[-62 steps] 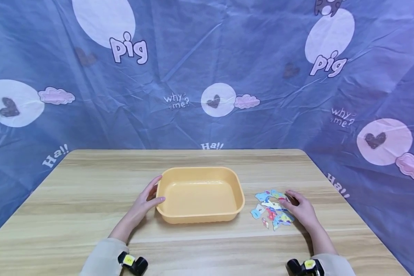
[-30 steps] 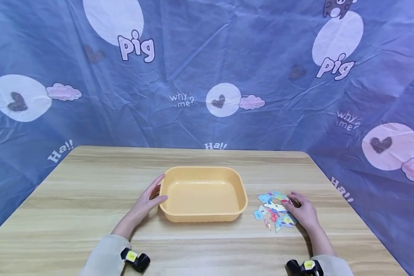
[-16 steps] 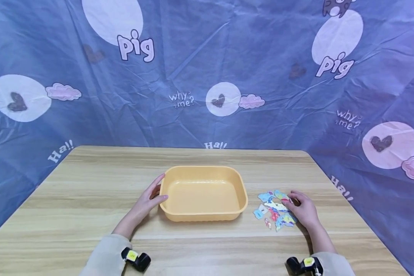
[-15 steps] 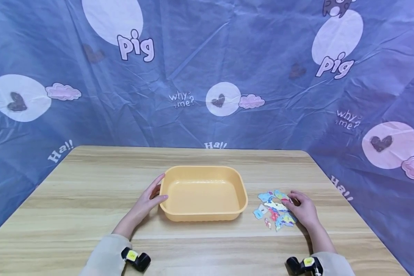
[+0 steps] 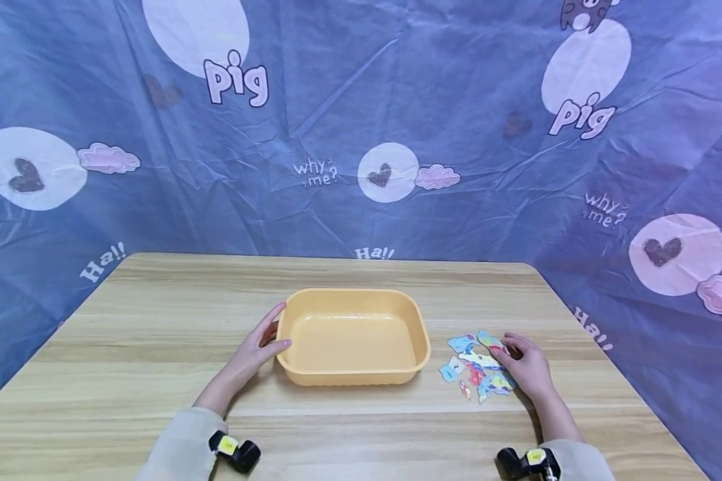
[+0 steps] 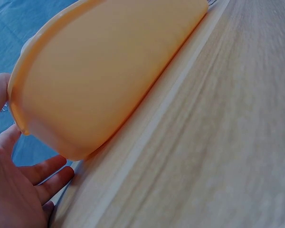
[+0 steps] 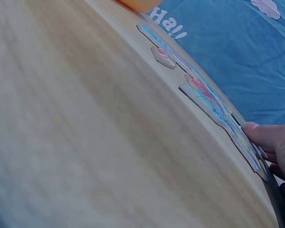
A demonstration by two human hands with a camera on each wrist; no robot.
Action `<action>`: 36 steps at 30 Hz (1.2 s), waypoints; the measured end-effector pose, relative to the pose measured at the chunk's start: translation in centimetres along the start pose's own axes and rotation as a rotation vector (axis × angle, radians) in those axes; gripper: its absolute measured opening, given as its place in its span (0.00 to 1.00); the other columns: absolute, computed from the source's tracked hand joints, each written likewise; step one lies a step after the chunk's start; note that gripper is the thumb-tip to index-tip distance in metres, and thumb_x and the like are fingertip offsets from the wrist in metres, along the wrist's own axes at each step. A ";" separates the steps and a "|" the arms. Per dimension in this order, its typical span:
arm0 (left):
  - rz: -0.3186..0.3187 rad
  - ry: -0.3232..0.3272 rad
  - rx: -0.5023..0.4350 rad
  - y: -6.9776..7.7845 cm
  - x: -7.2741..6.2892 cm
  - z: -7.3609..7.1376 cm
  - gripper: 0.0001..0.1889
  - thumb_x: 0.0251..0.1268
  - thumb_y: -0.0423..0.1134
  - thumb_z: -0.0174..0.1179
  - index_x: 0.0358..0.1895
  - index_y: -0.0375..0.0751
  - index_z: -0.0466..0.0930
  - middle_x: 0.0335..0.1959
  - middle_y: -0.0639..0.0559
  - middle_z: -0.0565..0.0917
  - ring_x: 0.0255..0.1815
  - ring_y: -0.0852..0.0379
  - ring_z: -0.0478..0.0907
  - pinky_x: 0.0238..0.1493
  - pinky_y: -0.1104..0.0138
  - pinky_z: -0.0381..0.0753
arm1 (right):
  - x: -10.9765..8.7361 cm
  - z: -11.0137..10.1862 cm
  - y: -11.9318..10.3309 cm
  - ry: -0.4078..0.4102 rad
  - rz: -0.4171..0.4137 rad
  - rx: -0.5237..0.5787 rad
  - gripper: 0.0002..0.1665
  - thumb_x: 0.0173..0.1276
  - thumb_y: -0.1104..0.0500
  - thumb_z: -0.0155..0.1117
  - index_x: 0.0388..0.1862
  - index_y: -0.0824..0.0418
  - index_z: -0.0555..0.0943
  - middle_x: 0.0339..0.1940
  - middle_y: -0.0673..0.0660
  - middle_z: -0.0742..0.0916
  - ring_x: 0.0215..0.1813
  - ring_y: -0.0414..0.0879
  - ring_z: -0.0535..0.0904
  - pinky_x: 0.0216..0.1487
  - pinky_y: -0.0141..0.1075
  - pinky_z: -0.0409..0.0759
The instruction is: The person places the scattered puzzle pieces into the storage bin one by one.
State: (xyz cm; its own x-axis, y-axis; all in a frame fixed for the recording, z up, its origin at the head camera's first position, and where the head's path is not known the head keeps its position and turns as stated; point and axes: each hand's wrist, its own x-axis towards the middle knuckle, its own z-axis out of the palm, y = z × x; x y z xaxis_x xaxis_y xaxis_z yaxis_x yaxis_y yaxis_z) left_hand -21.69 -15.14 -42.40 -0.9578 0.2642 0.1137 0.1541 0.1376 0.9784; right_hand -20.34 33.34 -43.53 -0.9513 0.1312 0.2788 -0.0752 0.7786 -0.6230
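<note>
In the head view, my left hand [image 5: 249, 361] grips the left end of a yellow plastic basin [image 5: 351, 379], thumb over the rim and other fingers along the outer wall. The left wrist view shows the basin's side wall [image 6: 99, 76] with those fingers [image 6: 52, 171] near its base. To the basin's right lies a cluster of flat, irregular printed puzzle pieces [image 5: 481, 361] in blue, white, red and yellow. My right hand [image 5: 528, 367] rests at their right edge, fingers loosely bent. In the right wrist view, its thumb [image 7: 259, 133] touches the pieces' edge and its other fingers are partly hidden.
The wood-grain table [image 5: 349, 434] holds the basin and the pieces. A blue printed cloth [image 5: 313, 100] hangs behind and along both sides. Each wrist wears a small black camera [image 5: 237, 454] over a light sleeve [image 5: 183, 444].
The head view has shifted slightly. Both hands, the basin and the puzzle pieces keep their places relative to one another.
</note>
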 end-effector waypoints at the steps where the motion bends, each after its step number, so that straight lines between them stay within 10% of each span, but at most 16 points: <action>1: -0.002 -0.001 0.002 0.0 0.0 0.0 0.34 0.56 0.37 0.55 0.66 0.55 0.50 0.59 0.39 0.62 0.57 0.45 0.60 0.56 0.52 0.56 | 0.0 0.0 0.0 0.001 0.006 0.002 0.23 0.57 0.58 0.61 0.44 0.76 0.73 0.51 0.72 0.72 0.55 0.65 0.62 0.53 0.52 0.59; 23: -0.001 -0.014 -0.010 0.0 -0.1 -0.1 0.34 0.56 0.37 0.55 0.65 0.57 0.50 0.57 0.38 0.64 0.57 0.45 0.61 0.54 0.53 0.59 | -0.2 -0.4 -1.0 0.072 0.164 0.112 0.28 0.57 0.52 0.60 0.49 0.72 0.71 0.47 0.69 0.76 0.47 0.54 0.70 0.42 0.29 0.65; 36: -0.009 -0.010 -0.006 0.2 -0.2 -0.1 0.34 0.56 0.37 0.55 0.65 0.57 0.50 0.58 0.40 0.63 0.57 0.45 0.60 0.55 0.52 0.58 | -0.2 -0.8 -2.3 0.100 0.238 0.228 0.29 0.55 0.49 0.62 0.46 0.72 0.73 0.41 0.65 0.78 0.32 0.30 0.70 0.33 0.19 0.70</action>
State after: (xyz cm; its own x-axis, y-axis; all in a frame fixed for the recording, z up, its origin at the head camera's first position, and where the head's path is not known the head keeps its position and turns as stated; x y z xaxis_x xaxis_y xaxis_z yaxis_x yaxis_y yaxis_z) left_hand -21.54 -15.29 -42.21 -0.9565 0.2728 0.1035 0.1444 0.1341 0.9804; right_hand -19.77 32.04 -41.54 -0.9171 0.3611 0.1689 0.0699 0.5628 -0.8236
